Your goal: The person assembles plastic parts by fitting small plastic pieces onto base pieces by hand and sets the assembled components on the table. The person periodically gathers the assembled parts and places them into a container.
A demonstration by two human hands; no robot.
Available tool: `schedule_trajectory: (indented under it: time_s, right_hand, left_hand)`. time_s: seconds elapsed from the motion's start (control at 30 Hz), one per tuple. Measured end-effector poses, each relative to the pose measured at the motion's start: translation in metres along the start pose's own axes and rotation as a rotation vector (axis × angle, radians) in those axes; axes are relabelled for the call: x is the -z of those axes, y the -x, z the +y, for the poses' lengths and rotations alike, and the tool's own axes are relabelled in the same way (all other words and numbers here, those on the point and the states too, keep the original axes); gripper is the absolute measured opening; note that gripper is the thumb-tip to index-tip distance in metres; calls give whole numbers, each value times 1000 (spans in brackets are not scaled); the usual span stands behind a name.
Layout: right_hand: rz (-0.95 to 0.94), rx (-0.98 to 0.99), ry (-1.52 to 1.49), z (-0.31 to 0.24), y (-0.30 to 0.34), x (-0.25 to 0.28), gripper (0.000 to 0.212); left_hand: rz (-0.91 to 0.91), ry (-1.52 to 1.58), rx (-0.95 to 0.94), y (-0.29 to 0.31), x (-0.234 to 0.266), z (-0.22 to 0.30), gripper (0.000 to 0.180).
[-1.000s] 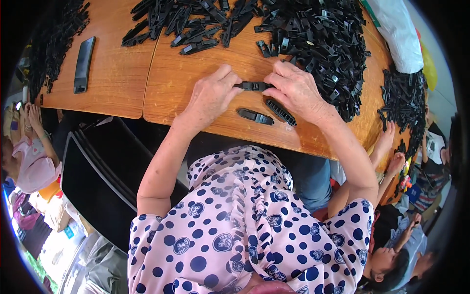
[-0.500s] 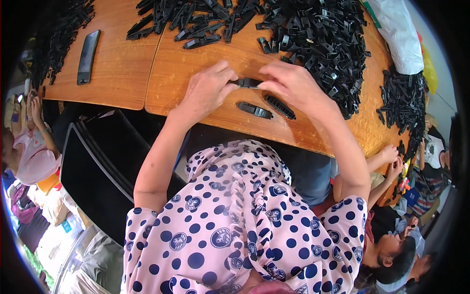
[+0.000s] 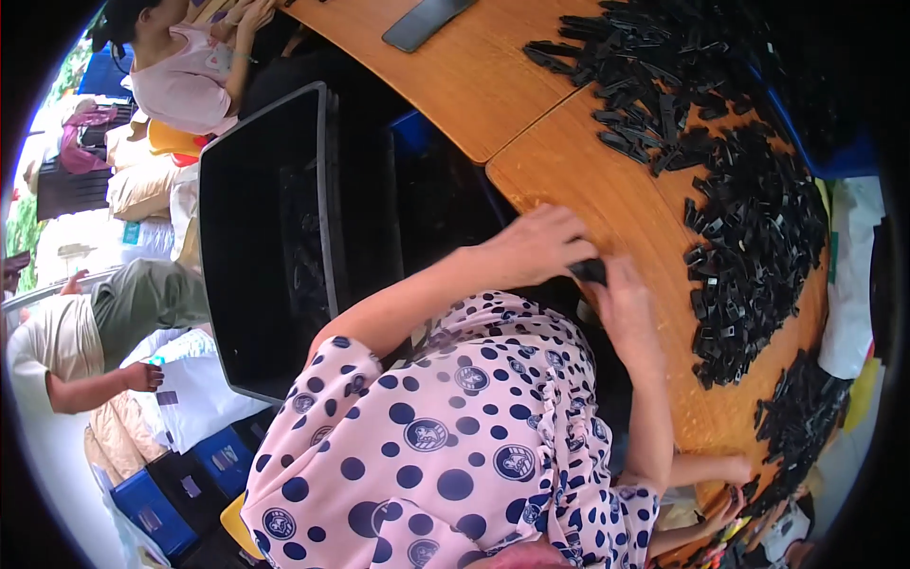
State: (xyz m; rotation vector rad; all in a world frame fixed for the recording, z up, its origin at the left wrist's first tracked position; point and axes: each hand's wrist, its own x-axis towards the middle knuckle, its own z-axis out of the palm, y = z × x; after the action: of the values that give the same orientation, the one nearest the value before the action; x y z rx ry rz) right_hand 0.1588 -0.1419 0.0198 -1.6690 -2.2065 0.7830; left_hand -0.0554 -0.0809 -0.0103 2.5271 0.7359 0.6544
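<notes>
My left hand [image 3: 545,248] and my right hand [image 3: 626,308] meet at the near edge of the wooden table [image 3: 531,104]. Between their fingertips is a small dark piece, a black plastic part [image 3: 590,271]. Both hands are closed on it, though the right one is smeared by motion and the part is mostly covered by fingers. Beyond the hands lies a heap of long black plastic parts [image 3: 654,95], and to the right a dense heap of small black parts [image 3: 754,256].
A black bin [image 3: 327,199] stands left of the table. A dark phone [image 3: 427,21] lies at the table's far side. More black parts [image 3: 801,417] and a white bag [image 3: 853,284] are at the right. Co-workers sit nearby, one in pink [image 3: 185,71], another's hand [image 3: 730,469] at the right.
The view has swung left, bringing the bin further into sight. My hands have come back to the table edge. The two parts that lay near the edge no longer show there.
</notes>
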Motion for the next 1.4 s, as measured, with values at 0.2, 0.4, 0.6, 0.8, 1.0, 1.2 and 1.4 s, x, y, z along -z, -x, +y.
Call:
schedule_trajectory:
  time_s: [0.2, 0.4, 0.6, 0.8, 1.0, 1.2, 1.4]
  right_hand:
    - [19, 430, -9, -70, -90, -81, 14]
    - [123, 413, -91, -67, -81, -60, 46]
    - [448, 20, 27, 9, -17, 7, 20]
    - [550, -109, 565, 68, 19, 53, 23]
    - [325, -62, 678, 96, 21, 77, 21]
    - [298, -91, 462, 110, 11, 101, 21]
    - [546, -248, 201, 118, 9, 91, 24]
  left_hand:
    - [30, -208, 419, 96, 83, -6, 39]
    - [-43, -409, 575, 101, 106, -16, 41]
    - [129, -243, 256, -25, 59, -38, 33]
    - [171, -229, 165, -111, 12, -73, 27]
    - [53, -139, 180, -97, 0, -57, 17]
    - [23, 5, 173, -73, -4, -23, 23]
    - [79, 42, 156, -63, -7, -29, 22]
